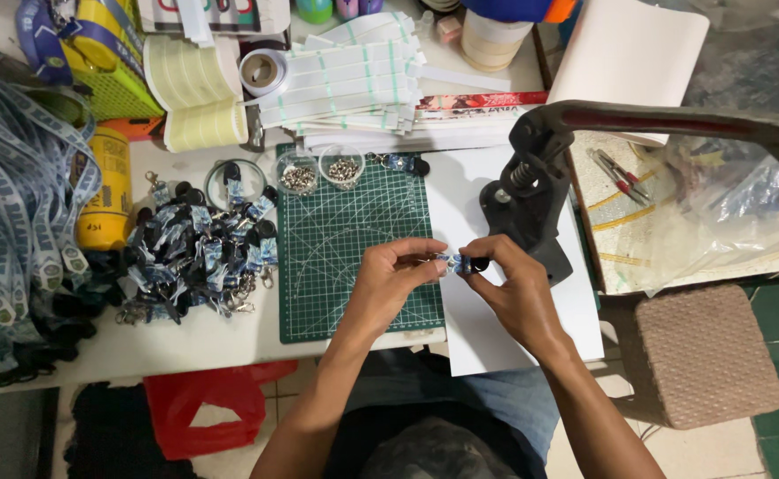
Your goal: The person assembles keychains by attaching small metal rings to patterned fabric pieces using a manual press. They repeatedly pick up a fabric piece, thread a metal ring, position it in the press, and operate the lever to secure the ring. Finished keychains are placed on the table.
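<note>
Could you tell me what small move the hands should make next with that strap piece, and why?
Probably carry the short strap piece right, to the hand press. Both the left hand and right hand pinch it over the green cutting mat, and the press stands just beyond the right hand.

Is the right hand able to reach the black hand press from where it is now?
Probably yes. The right hand is close beside the black hand press with nothing between them, but it shares a small lanyard piece with the left hand.
</note>
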The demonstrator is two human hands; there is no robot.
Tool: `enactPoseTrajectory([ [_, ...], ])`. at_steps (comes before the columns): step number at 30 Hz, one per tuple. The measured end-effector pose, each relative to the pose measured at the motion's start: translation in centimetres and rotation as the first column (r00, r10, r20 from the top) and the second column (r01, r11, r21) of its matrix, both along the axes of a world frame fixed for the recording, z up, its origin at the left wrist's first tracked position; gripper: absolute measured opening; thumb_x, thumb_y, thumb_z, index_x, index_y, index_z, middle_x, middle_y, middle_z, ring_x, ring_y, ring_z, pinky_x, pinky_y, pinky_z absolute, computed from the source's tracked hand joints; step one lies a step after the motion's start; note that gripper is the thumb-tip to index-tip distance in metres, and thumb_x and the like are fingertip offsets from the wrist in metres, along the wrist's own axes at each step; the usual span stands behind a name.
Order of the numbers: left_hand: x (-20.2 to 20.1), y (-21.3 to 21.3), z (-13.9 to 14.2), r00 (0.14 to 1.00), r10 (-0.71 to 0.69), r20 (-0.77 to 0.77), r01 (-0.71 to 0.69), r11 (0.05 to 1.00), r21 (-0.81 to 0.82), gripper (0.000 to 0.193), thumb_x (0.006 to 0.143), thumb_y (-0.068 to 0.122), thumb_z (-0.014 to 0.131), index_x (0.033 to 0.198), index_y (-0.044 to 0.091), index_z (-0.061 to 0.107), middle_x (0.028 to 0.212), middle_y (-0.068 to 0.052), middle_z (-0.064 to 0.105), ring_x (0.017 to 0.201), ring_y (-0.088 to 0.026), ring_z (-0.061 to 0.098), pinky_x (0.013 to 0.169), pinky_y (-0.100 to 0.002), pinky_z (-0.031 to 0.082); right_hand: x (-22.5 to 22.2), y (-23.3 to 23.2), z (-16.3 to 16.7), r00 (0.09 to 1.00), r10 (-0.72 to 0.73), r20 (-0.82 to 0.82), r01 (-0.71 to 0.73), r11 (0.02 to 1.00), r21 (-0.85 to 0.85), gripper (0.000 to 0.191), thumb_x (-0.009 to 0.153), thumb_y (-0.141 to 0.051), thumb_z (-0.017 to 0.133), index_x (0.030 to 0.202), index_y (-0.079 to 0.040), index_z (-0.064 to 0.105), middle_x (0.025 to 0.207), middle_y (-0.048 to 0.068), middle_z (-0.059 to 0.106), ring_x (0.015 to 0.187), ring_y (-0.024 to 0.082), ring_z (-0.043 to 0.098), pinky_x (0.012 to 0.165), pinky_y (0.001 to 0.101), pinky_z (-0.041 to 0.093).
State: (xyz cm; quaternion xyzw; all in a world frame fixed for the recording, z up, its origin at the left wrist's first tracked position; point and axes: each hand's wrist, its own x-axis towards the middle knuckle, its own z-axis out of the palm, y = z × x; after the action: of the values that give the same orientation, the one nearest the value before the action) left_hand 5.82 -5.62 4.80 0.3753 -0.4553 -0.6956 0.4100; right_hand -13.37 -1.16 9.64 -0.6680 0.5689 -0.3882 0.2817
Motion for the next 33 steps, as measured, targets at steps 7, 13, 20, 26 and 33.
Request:
enactPoseTrajectory([
  [7,0.2,0.5,-1.3,0.992,0.081,0.1,-0.071,0.992,-0.106,0.025,0.088,0.005,0.081,0.111,-0.002,0.077,0.092,-0.008,0.075,0.082,-0.011,0.066,0.072,-0.025,0.055,1.2,-0.3,0.0,0.993,0.056,-0.101,-0.058,0.998,-0.011,0.029,0.081,0.004,0.075,0.109,-0.003,0.069,0.102,0.009,0.071,0.093,0.022,0.072,0.076,0.0318,0.058],
  [13,0.8,1.8,0.4,0.932,0.28,0.23,-0.104,0.814,-0.571,0.026,0.089,0.006,0.079,0.115,0.004,0.075,0.1,-0.008,0.078,0.088,-0.013,0.076,0.074,-0.027,0.06,1.0,-0.2,0.4,0.996,0.065,-0.064,-0.067,0.997,-0.038,0.029,0.08,-0.002,0.082,0.107,-0.002,0.069,0.1,0.009,0.071,0.093,0.021,0.072,0.08,0.0327,0.057],
  [20,1.5,1.9,2.8,0.875,0.361,0.322,0.059,0.582,-0.811,0.025,0.089,0.004,0.079,0.113,0.005,0.071,0.104,-0.009,0.073,0.09,-0.022,0.074,0.076,-0.031,0.061,0.6,0.7,0.3,0.993,0.086,-0.079,-0.097,0.985,-0.143,0.02,0.081,0.003,0.081,0.096,-0.003,0.07,0.099,0.007,0.07,0.093,0.019,0.069,0.078,0.0321,0.056],
  [26,1.6,1.8,3.0,0.87,0.369,0.328,0.082,0.547,-0.833,0.027,0.087,0.002,0.079,0.112,0.004,0.07,0.103,-0.008,0.072,0.09,-0.022,0.074,0.075,-0.03,0.062,0.3,0.7,0.3,0.995,0.099,-0.011,-0.1,0.988,-0.118,0.019,0.081,0.004,0.079,0.096,-0.004,0.069,0.101,0.006,0.069,0.095,0.019,0.07,0.078,0.0314,0.058],
  [33,1.4,1.8,2.8,0.872,0.363,0.329,0.068,0.576,-0.815,0.022,0.088,0.004,0.08,0.108,0.005,0.071,0.101,-0.007,0.073,0.087,-0.019,0.074,0.072,-0.028,0.062,0.1,0.6,0.2,0.994,0.105,0.022,-0.104,0.992,-0.069,0.017,0.082,0.004,0.078,0.095,-0.004,0.07,0.099,0.005,0.07,0.094,0.018,0.069,0.08,0.0312,0.057],
])
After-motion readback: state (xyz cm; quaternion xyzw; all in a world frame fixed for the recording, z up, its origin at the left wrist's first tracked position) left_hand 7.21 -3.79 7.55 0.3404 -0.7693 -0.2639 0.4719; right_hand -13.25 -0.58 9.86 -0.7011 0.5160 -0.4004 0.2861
